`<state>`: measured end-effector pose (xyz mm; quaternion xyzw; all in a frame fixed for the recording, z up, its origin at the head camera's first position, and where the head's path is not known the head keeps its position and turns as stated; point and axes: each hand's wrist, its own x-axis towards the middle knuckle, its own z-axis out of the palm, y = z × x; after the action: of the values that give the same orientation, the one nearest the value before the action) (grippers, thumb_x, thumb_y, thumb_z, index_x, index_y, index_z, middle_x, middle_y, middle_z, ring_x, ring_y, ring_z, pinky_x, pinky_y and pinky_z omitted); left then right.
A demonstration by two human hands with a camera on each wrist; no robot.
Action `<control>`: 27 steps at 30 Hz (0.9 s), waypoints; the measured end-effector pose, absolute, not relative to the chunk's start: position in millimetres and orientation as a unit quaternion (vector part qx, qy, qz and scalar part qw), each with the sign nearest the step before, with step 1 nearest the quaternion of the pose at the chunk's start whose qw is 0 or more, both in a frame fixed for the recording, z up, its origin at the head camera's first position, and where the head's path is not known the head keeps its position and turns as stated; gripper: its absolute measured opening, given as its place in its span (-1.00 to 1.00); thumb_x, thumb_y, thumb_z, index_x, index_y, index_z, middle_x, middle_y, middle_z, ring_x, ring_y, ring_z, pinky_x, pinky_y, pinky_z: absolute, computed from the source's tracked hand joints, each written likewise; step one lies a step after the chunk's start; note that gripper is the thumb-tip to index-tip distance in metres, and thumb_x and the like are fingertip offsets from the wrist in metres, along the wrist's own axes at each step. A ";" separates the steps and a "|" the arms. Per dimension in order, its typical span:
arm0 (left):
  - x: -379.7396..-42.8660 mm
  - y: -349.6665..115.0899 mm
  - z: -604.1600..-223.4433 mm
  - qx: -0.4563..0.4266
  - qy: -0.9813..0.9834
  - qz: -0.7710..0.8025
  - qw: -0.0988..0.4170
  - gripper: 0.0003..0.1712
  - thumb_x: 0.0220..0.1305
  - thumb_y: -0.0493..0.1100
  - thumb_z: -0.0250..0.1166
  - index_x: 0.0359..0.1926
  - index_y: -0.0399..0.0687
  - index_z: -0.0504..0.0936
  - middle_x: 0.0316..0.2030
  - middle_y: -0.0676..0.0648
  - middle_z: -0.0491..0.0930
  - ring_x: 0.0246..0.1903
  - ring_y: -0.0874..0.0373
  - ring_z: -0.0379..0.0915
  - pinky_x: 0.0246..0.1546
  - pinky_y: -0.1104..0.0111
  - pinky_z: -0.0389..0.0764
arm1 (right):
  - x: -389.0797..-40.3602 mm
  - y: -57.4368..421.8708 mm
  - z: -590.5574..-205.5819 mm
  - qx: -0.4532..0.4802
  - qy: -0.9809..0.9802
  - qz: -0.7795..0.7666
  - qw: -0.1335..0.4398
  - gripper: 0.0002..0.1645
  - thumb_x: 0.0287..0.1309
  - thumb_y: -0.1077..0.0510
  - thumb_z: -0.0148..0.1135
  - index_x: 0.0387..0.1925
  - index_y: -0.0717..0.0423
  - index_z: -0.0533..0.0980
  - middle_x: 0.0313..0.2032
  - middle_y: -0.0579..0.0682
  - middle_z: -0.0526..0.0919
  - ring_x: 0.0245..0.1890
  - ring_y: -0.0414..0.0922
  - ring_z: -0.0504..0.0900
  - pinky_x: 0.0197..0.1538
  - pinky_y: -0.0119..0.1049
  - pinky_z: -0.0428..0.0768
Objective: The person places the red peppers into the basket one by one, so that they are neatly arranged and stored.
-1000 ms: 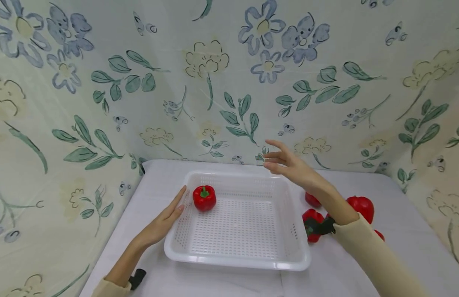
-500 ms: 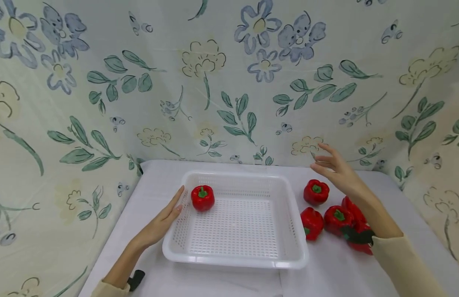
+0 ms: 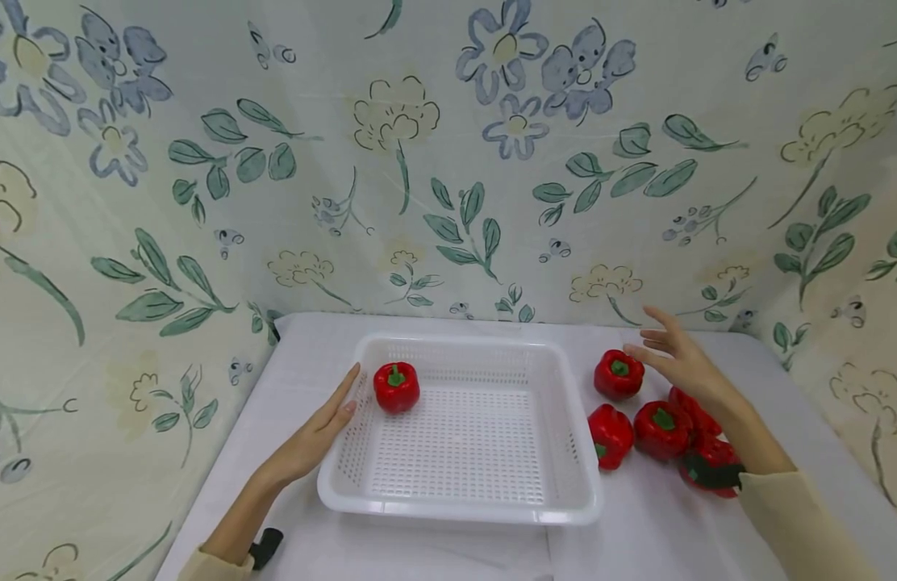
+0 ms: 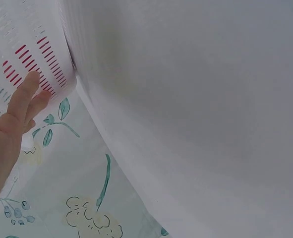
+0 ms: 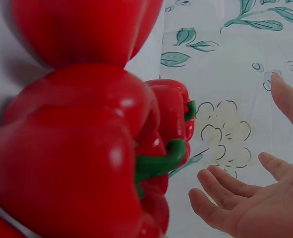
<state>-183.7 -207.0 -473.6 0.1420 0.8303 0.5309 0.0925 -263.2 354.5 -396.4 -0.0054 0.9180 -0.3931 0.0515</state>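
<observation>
My left hand (image 3: 310, 440) lies with straight fingers along the left side of a white plastic basket (image 3: 459, 515). In the left wrist view, the fingertips (image 4: 33, 78) touch the slotted wall. One red bell pepper (image 3: 396, 395) with a green stem stands inside the basket, near its left wall. To the right of the basket, my right hand (image 3: 681, 363) is held above a group of red bell peppers, fingers spread and holding nothing. Closest to its fingertips is the rear pepper (image 3: 611, 386). A large pepper (image 5: 62, 168) fills much of the right wrist view and partly covers others.
More peppers lie close together right of the basket: one beside its wall (image 3: 610, 432), one in the middle (image 3: 659, 436), others partly under my right forearm. A white cloth covers the table (image 3: 434, 557). A floral curtain (image 3: 448, 161) hangs behind and at the sides.
My right hand has moved from above the basket's back right corner to the right, then lower over the peppers, uncovering some of them. The left hand stays at the basket's side.
</observation>
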 end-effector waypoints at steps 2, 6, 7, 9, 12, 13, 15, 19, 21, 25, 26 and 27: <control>-183.5 -206.9 -473.7 0.142 0.830 0.531 0.093 -0.27 0.68 0.08 -0.16 0.69 0.30 -0.24 0.69 -0.01 -0.27 0.67 -0.22 -0.35 0.55 -0.24 -0.07 | -263.7 357.3 -403.2 -0.003 0.921 -0.385 0.060 0.29 0.34 -0.32 0.26 0.67 -0.21 -0.41 0.57 0.47 -0.01 0.53 0.50 0.05 0.29 0.66 0.22; -183.0 -206.1 -473.9 0.140 0.831 0.531 0.091 -0.28 0.69 0.05 -0.16 0.69 0.30 -0.24 0.69 -0.03 -0.26 0.66 -0.23 -0.34 0.53 -0.20 -0.02 | -264.8 359.4 -414.8 0.001 0.922 -0.379 0.075 0.32 0.32 -0.30 0.30 0.67 -0.14 -0.41 0.56 0.50 -0.02 0.52 0.51 0.03 0.28 0.65 0.26; -183.0 -205.9 -474.0 0.141 0.831 0.531 0.091 -0.28 0.69 0.04 -0.16 0.69 0.30 -0.23 0.69 -0.04 -0.26 0.66 -0.24 -0.33 0.52 -0.19 0.00 | -265.2 359.6 -417.3 0.002 0.922 -0.380 0.077 0.33 0.30 -0.30 0.31 0.67 -0.14 -0.40 0.55 0.51 -0.02 0.52 0.52 0.02 0.28 0.65 0.27; -183.0 -205.5 -474.4 0.143 0.830 0.531 0.090 -0.28 0.69 0.02 -0.16 0.69 0.29 -0.24 0.69 -0.06 -0.26 0.66 -0.26 -0.31 0.50 -0.18 0.05 | -265.5 359.6 -421.6 0.004 0.921 -0.381 0.082 0.35 0.29 -0.29 0.33 0.67 -0.10 -0.39 0.55 0.53 -0.02 0.51 0.53 0.02 0.28 0.65 0.28; -182.9 -205.1 -474.7 0.145 0.828 0.534 0.090 -0.28 0.69 0.00 -0.16 0.69 0.28 -0.23 0.69 -0.07 -0.25 0.65 -0.28 -0.29 0.48 -0.17 0.10 | -266.2 360.6 -427.4 0.006 0.920 -0.381 0.088 0.35 0.28 -0.28 0.34 0.67 -0.06 -0.38 0.54 0.53 -0.03 0.50 0.53 0.02 0.28 0.63 0.29; -182.8 -204.9 -474.8 0.145 0.828 0.534 0.089 -0.28 0.69 0.01 -0.16 0.69 0.28 -0.23 0.69 -0.08 -0.25 0.65 -0.29 -0.28 0.47 -0.17 0.11 | -266.3 360.7 -429.1 0.006 0.921 -0.380 0.091 0.35 0.28 -0.28 0.35 0.67 -0.05 -0.37 0.54 0.53 -0.02 0.50 0.53 0.03 0.29 0.63 0.29; -182.6 -204.8 -475.0 0.145 0.828 0.534 0.089 -0.28 0.69 0.01 -0.16 0.69 0.27 -0.23 0.69 -0.08 -0.25 0.65 -0.30 -0.28 0.47 -0.18 0.12 | -266.3 361.1 -432.1 0.007 0.922 -0.375 0.098 0.36 0.27 -0.27 0.36 0.67 -0.05 -0.37 0.54 0.53 -0.03 0.50 0.54 0.02 0.29 0.63 0.29; -181.8 -204.7 -474.9 0.144 0.830 0.531 0.089 -0.28 0.69 0.01 -0.15 0.69 0.28 -0.22 0.69 -0.09 -0.26 0.64 -0.31 -0.29 0.45 -0.19 0.14 | -265.2 360.8 -436.4 0.010 0.924 -0.365 0.113 0.38 0.22 -0.26 0.40 0.68 -0.07 -0.34 0.54 0.52 -0.04 0.49 0.56 0.02 0.28 0.64 0.29; -181.6 -204.8 -474.8 0.143 0.832 0.529 0.088 -0.28 0.69 0.01 -0.15 0.69 0.28 -0.22 0.69 -0.10 -0.25 0.64 -0.31 -0.29 0.45 -0.18 0.13 | -264.6 361.1 -438.2 0.009 0.927 -0.355 0.121 0.39 0.20 -0.26 0.42 0.68 -0.06 -0.34 0.54 0.54 -0.05 0.48 0.57 0.01 0.26 0.66 0.29; -182.2 -205.0 -475.1 0.142 0.833 0.527 0.088 -0.28 0.69 0.03 -0.15 0.69 0.30 -0.22 0.69 -0.08 -0.25 0.65 -0.29 -0.30 0.47 -0.18 0.10 | -264.0 359.8 -439.9 0.006 0.932 -0.339 0.129 0.40 0.19 -0.26 0.43 0.68 -0.05 -0.31 0.52 0.55 -0.05 0.46 0.59 0.02 0.23 0.67 0.30; -182.6 -205.1 -475.2 0.142 0.833 0.527 0.088 -0.28 0.69 0.03 -0.15 0.69 0.30 -0.22 0.69 -0.08 -0.25 0.65 -0.29 -0.30 0.47 -0.18 0.10 | -264.5 359.4 -440.2 0.006 0.932 -0.337 0.130 0.40 0.18 -0.26 0.43 0.68 -0.05 -0.30 0.52 0.56 -0.05 0.46 0.59 0.02 0.22 0.68 0.30; -183.0 -205.1 -475.3 0.142 0.833 0.527 0.088 -0.28 0.69 0.04 -0.16 0.69 0.30 -0.22 0.69 -0.07 -0.25 0.65 -0.28 -0.30 0.48 -0.18 0.09 | -264.8 358.8 -440.3 0.007 0.933 -0.336 0.130 0.40 0.17 -0.26 0.44 0.68 -0.06 -0.30 0.53 0.55 -0.05 0.46 0.58 0.02 0.23 0.67 0.29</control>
<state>-183.0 -205.1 -475.3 0.1425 0.8335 0.5266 0.0880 -264.8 358.8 -440.3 0.0075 0.9327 -0.3364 0.1302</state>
